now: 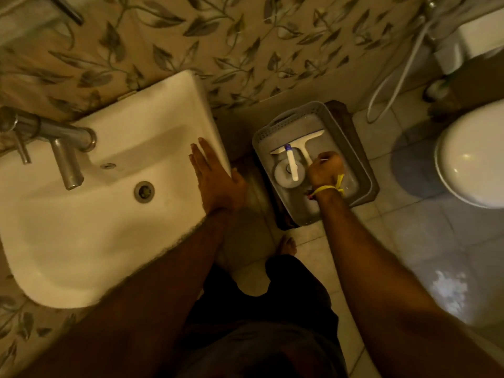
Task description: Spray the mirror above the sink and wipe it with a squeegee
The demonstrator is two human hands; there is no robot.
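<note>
A white squeegee (301,141) lies in a grey basket (261,135) on a low stool beside the sink (81,241). Next to it stands a white spray bottle (289,173), seen from above, its nozzle tipped with blue. My right hand (324,169), a yellow thread around its wrist, is down in the basket with its fingers curled over the lower end of the squeegee's handle; the squeegee still rests flat. My left hand (215,178) lies flat, fingers apart, on the sink's right rim and holds nothing. The mirror is out of view.
A metal tap (65,156) juts over the basin from the leaf-patterned wall. A white toilet (471,156) stands to the right, with a hose hanging on the wall behind it. My bare foot (286,245) is on the tiled floor just in front of the stool.
</note>
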